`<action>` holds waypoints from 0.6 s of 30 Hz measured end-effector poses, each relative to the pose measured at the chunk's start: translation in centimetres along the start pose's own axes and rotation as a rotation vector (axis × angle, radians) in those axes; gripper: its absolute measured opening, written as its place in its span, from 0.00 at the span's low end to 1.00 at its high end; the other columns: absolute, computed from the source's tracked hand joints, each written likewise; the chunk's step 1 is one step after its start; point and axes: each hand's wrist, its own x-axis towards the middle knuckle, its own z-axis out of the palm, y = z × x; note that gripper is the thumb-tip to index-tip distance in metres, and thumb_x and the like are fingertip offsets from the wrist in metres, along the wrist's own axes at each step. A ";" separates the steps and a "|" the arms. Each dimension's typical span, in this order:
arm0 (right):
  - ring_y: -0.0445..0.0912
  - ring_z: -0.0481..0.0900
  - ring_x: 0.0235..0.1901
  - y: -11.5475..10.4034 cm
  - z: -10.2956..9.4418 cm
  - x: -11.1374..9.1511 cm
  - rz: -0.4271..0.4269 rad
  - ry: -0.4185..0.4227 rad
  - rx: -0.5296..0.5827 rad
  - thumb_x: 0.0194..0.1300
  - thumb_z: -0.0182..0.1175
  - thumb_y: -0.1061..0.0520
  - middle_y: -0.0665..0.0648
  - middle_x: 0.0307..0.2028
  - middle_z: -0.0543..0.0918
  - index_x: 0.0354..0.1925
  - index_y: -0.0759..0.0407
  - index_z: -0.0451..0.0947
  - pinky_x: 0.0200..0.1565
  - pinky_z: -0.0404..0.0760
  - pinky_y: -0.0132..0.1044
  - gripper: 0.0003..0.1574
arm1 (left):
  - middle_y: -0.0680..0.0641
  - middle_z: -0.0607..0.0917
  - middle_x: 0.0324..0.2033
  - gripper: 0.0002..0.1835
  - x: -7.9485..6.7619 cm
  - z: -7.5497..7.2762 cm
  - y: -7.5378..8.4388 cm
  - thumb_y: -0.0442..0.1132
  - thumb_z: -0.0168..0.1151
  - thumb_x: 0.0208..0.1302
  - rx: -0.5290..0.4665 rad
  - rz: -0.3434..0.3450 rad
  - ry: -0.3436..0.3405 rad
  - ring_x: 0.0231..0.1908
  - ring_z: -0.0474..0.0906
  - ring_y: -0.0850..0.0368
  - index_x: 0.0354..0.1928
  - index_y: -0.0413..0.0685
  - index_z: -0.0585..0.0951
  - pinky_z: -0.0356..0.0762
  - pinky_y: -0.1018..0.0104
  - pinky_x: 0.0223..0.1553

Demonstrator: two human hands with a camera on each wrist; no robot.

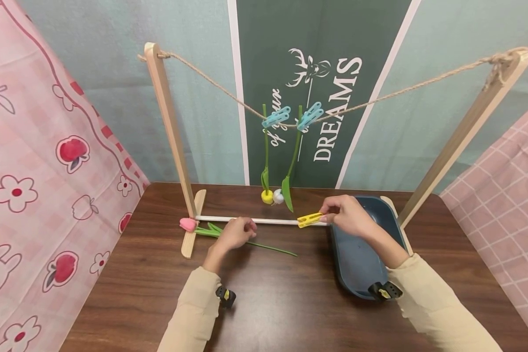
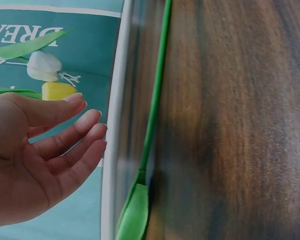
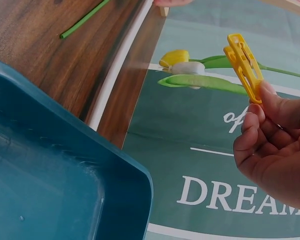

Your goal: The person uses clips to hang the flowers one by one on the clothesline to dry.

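My right hand [image 1: 348, 214] pinches a yellow clothespin [image 1: 310, 220] between thumb and fingertips, above the near-left rim of the blue basin. In the right wrist view the clothespin [image 3: 244, 67] points up and away from the thumb. My left hand [image 1: 236, 232] hovers over a pink tulip [image 1: 187, 224] lying on the table, its green stem stretching right. Seen from the left wrist, that hand [image 2: 45, 150] has loosely bent fingers and nothing between them. A yellow tulip [image 1: 267, 197] and a white tulip [image 1: 278, 196] hang heads down from the rope, each under a blue clothespin [image 1: 276, 117].
The rope [image 1: 391, 95] sags between two wooden posts [image 1: 169, 132]. A white bar [image 1: 273, 221] joins their feet low over the brown table [image 1: 273, 303]. At the right stands the blue basin [image 1: 363, 264]. Patterned curtains [image 1: 39, 195] enclose the sides.
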 end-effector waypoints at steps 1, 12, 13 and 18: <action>0.44 0.69 0.21 0.0 0.0 0.0 -0.001 -0.001 0.002 0.50 0.62 0.72 0.51 0.19 0.76 0.23 0.62 0.79 0.24 0.69 0.34 0.07 | 0.51 0.81 0.23 0.02 0.0 0.1 -0.1 0.31 0.62 0.55 0.000 -0.005 -0.007 0.27 0.75 0.58 0.31 0.40 0.80 0.72 0.64 0.33; 0.44 0.69 0.21 0.4 -0.1 -0.2 0.002 -0.016 0.009 0.50 0.62 0.72 0.51 0.19 0.76 0.23 0.62 0.79 0.24 0.68 0.34 0.08 | 0.52 0.81 0.21 0.03 0.7 1.0 -0.7 0.28 0.61 0.52 0.047 -0.008 -0.065 0.25 0.75 0.60 0.30 0.40 0.80 0.71 0.65 0.34; 0.44 0.69 0.21 0.5 -0.1 -0.2 0.003 -0.018 0.009 0.50 0.62 0.72 0.51 0.20 0.76 0.23 0.62 0.79 0.24 0.68 0.34 0.07 | 0.52 0.81 0.21 0.04 0.7 1.1 -0.7 0.27 0.60 0.52 0.052 -0.010 -0.065 0.25 0.75 0.60 0.30 0.40 0.80 0.71 0.65 0.34; 0.45 0.69 0.21 0.7 -0.3 -0.4 0.012 -0.020 0.000 0.51 0.62 0.72 0.51 0.20 0.77 0.23 0.62 0.79 0.23 0.68 0.34 0.07 | 0.52 0.82 0.20 0.06 0.9 1.4 -0.9 0.25 0.58 0.49 0.073 -0.027 -0.053 0.24 0.74 0.61 0.29 0.41 0.80 0.71 0.65 0.33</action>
